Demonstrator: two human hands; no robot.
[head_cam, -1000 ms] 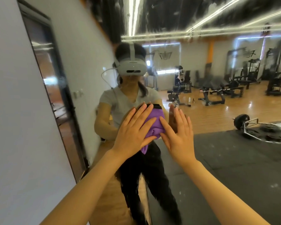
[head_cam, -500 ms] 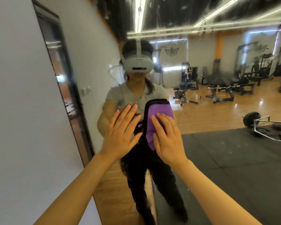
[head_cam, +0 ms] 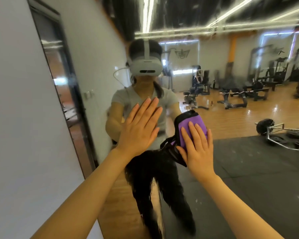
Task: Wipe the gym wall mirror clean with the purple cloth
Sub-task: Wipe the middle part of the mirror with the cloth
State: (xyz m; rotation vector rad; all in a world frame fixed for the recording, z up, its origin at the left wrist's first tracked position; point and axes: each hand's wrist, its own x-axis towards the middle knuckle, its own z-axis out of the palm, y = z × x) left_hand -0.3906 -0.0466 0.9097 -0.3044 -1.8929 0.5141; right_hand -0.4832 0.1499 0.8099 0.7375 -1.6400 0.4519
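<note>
**A:** Where was the purple cloth, and how did it lie?

**B:** The purple cloth (head_cam: 193,125) was flat against the wall mirror (head_cam: 240,152), right of centre. It was bunched into a rough oblong with black edging. Its long axis ran on a slant, from the lower left up to the upper right, where its top edge pointed.

**A:** And the hands?

**B:** The right hand (head_cam: 198,150) pressed on the cloth with its fingers straight and slightly spread, fingertips toward the top of the glass. The left hand (head_cam: 139,130) lay flat on the bare mirror just left of the cloth, fingers straight and close together, holding nothing. The two hands were near each other but apart.

**A:** What did the glass show?

**B:** A reflected person in a grey top, dark trousers and a white headset (head_cam: 146,65), facing the viewer. Behind, far right, were weight benches (head_cam: 235,98) on a wooden floor, and a barbell (head_cam: 280,133) on a dark mat. Streaks blurred the lower reflection. A white wall (head_cam: 16,135) and a dark door frame (head_cam: 62,94) stood at the left.
</note>
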